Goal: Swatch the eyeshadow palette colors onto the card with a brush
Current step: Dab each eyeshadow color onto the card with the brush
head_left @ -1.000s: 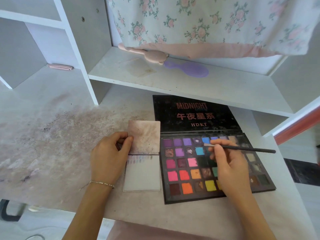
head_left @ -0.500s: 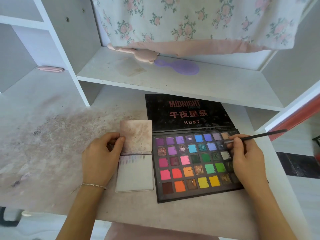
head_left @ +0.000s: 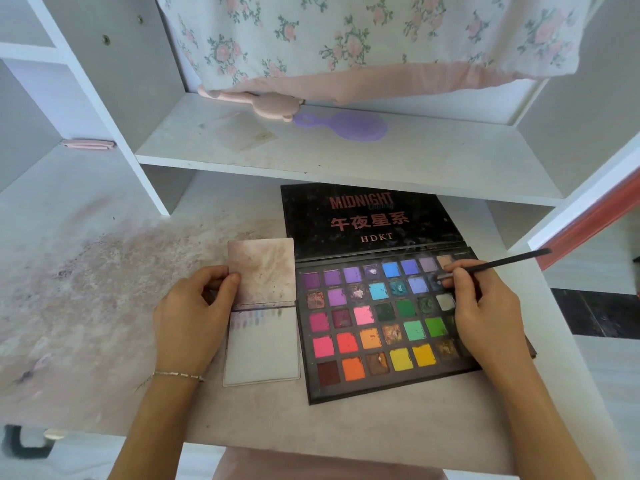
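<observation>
We find the eyeshadow palette (head_left: pixel 377 327) lying open on the stained white desk (head_left: pixel 104 289), its black lid (head_left: pixel 367 216) folded back flat toward the shelf. The brush (head_left: pixel 498 263) is pinched between the thumb and curled fingers of the right hand (head_left: pixel 485 313), handle pointing up and right, its tip down at a dark pan in the second row, near the palette's right end; we cannot tell whether the bristles touch the powder. Just left of the palette, edge to edge with it, lies the card (head_left: pixel 261 344), bearing a row of faint swatches along its top. A smudged square flap (head_left: pixel 263 271) lies above it. The left hand (head_left: pixel 194 317) holds that flap's left edge, thumb on top, fingers curled beside it. On the shelf (head_left: pixel 346 154) behind, we record a purple hairbrush (head_left: pixel 346 125) and a pink one (head_left: pixel 263 103), below a floral cloth (head_left: pixel 363 39).
</observation>
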`<state>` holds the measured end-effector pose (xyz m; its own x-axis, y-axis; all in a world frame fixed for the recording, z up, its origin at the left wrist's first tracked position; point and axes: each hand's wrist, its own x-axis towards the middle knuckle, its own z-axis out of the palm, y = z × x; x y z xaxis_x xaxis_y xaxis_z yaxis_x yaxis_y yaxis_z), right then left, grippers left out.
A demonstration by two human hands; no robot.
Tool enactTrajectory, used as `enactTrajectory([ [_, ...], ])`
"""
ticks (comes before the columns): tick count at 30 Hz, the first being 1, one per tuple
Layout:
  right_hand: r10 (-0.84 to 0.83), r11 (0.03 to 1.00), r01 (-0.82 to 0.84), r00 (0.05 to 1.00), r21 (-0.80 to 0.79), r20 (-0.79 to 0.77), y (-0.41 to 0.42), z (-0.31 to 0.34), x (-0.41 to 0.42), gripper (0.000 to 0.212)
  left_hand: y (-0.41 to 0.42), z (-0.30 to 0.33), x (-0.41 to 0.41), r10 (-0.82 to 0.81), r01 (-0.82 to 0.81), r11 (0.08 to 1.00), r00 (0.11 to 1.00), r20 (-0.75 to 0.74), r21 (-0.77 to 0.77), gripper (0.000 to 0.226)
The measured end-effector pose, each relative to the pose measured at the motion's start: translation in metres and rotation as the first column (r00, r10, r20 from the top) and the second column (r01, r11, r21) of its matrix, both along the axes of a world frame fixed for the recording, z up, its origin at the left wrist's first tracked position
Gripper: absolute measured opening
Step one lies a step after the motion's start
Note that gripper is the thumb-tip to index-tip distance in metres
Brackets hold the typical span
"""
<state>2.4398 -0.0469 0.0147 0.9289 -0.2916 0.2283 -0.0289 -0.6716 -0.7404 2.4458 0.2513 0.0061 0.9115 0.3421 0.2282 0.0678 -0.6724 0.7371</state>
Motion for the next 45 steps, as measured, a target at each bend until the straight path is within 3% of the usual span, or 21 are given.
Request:
enactTrajectory([
  [20, 0.035, 0.999, -0.035, 0.999, -0.023, 0.000, 0.001, 0.000, -0.001, 0.009, -0.002, 0.003, -0.001, 0.007, -0.007, 1.000, 1.000, -0.009, 0.003, 0.010],
  [30, 0.034, 0.999, -0.036, 0.996, 0.020, 0.088, 0.005, 0.003, -0.005, 0.011, -0.001, 0.002, -0.001, 0.011, -0.012, 1.000, 1.000, -0.017, -0.004, 0.009],
  [37, 0.205, 0.960, -0.224, 0.971, 0.167, 0.122, 0.043, 0.011, -0.018, 0.032, 0.000, 0.001, 0.000, 0.013, -0.013, 1.000, 1.000, -0.006, -0.007, 0.008],
  [45, 0.396, 0.863, -0.388, 0.917, 0.324, 0.046, 0.103, 0.011, -0.024, 0.017, 0.000, 0.001, 0.000, 0.008, -0.008, 1.000, 1.000, 0.007, -0.004, 0.007],
])
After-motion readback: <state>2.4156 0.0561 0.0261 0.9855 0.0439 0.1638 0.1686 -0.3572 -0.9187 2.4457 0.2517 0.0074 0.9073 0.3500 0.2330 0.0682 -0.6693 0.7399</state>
